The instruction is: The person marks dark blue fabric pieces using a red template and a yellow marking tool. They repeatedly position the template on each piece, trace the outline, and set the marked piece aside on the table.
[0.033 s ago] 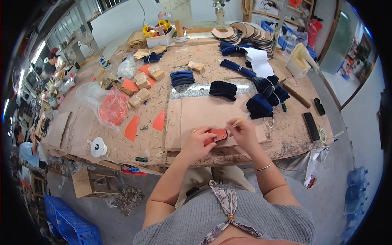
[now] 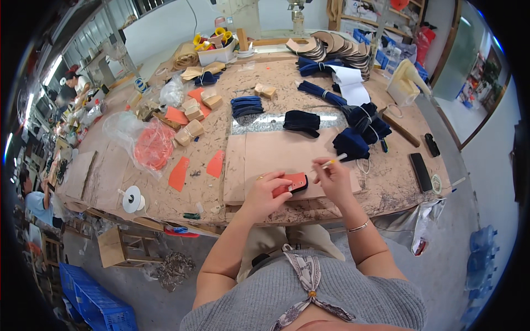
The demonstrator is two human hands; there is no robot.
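The right hand (image 2: 333,180), fingers pinching a slim white stick (image 2: 338,160), drew aside; the left hand (image 2: 265,193) clamped a flat black-edged red piece (image 2: 297,181) between fingers, seemingly more exposed.

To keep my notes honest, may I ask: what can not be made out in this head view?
In the head view:
Orange-faced piece: its left part, partly hidden by the left hand.
White stick: its lower end, too small to tell against the right hand.
Blue crate: its lower end, cut off by the bottom edge.
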